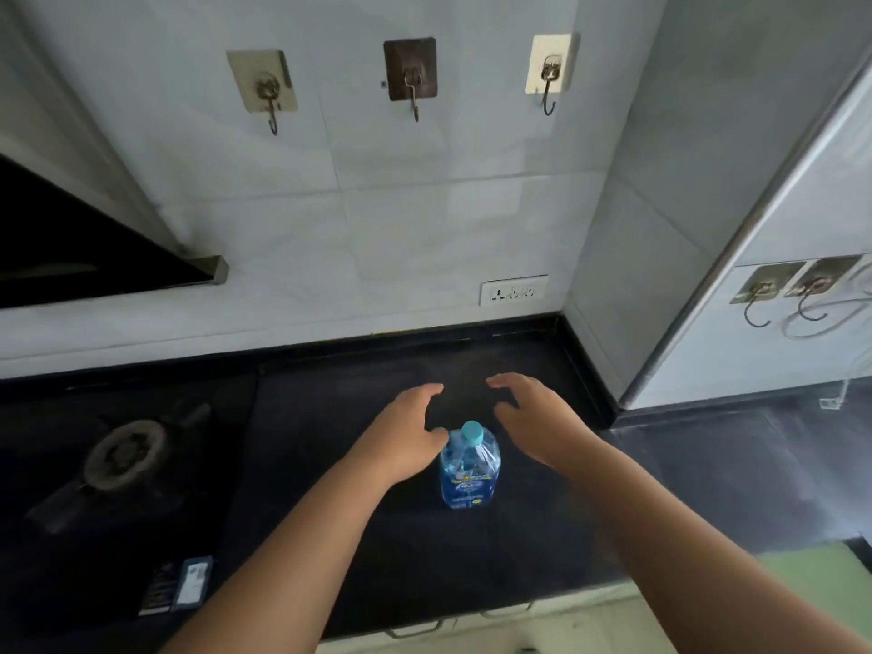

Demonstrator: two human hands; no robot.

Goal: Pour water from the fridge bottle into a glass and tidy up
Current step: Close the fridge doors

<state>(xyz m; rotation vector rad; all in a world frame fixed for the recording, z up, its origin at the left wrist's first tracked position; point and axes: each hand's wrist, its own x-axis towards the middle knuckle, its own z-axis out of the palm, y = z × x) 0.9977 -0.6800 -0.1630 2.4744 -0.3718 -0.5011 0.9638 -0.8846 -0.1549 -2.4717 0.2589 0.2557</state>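
A clear blue plastic water bottle with a teal cap stands upright on the black countertop. My left hand hovers just left of the bottle's neck, fingers loosely curved, thumb close to the bottle's shoulder. My right hand hovers just right of the cap, fingers relaxed and spread. Neither hand grips the bottle. No glass is in view.
A gas stove burner sits on the left of the counter. A chimney hood overhangs at upper left. The tiled wall carries three hooks and a power socket. A white fridge side stands at right. Drawer handles lie below.
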